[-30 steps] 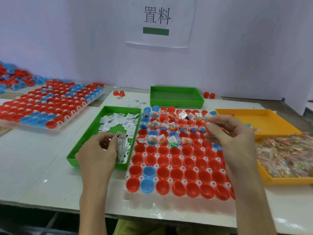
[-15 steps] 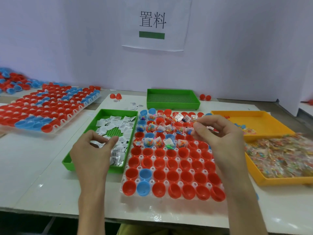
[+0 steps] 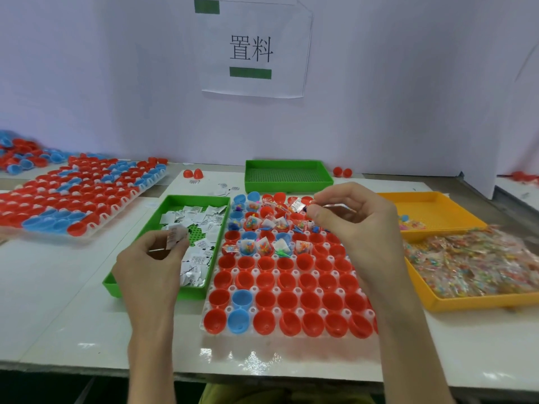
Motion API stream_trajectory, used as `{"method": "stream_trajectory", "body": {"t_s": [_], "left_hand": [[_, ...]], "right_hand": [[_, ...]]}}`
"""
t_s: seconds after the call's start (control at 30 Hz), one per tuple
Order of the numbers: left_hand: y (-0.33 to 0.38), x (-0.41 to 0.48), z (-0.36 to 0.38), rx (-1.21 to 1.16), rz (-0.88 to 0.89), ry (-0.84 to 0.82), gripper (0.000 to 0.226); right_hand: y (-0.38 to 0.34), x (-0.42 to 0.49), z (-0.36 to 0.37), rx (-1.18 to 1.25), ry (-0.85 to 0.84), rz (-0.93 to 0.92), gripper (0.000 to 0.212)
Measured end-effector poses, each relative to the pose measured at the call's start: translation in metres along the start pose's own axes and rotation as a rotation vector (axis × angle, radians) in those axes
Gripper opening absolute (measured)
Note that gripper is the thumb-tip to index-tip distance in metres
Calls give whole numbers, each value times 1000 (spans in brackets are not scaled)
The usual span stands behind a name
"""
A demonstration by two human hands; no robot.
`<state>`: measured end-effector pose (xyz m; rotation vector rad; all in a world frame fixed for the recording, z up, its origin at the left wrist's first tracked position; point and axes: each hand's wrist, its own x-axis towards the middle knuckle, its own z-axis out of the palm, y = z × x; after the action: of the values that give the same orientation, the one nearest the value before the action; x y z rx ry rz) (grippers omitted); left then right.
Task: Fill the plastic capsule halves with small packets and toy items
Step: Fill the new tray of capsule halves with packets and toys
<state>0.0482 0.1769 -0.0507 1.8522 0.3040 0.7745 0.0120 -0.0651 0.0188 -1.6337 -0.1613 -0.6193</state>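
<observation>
Left hand [image 3: 151,258] pinches small white printed packet [image 3: 176,237] over green plastic tray [image 3: 172,205], its supply. Right hand [image 3: 354,225] grips clear toy sachet [image 3: 326,206] above red-and-blue capsule halves [image 3: 287,287] on white surface [image 3: 58,287]: both stocks flank grid, so reaches look short. Near rows empty.

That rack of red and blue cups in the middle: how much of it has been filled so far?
The far rows of the capsule rack already hold clear toy packets and white slips. In hand: the left hand pinches a white paper packet above the green tray; the right hand holds something small over the filled rows, too blurred to name. Left: the near rows of capsule halves, about half the rack, sit empty.
</observation>
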Motion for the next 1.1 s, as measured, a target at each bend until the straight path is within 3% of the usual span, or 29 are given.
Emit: {"method": "stream_trajectory", "body": {"t_s": [0.23, 0.33, 0.53, 0.67, 0.93, 1.03, 1.1], "left_hand": [[0, -1, 5, 11, -6, 15, 11], [-2, 0, 8, 30, -32, -17, 29], [-1, 2, 12, 27, -42, -36, 38], [2, 2, 10, 14, 6, -117, 51], [5, 1, 13, -2, -20, -217, 52], [24, -8, 12, -183, -58, -342, 49], [43, -17, 15, -364, -119, -524, 41]], "right_hand": [[4, -2, -1, -11, 14, 2, 15], [6, -2, -1, -21, 16, 13, 14], [9, -5, 1, -30, -7, 16, 13], [9, -6, -1, -43, -7, 12, 14], [10, -8, 0, -41, -15, 46, 12], [5, -10, 5, 9, -40, 35, 9], [1, -12, 10, 75, -86, 26, 8]]}}
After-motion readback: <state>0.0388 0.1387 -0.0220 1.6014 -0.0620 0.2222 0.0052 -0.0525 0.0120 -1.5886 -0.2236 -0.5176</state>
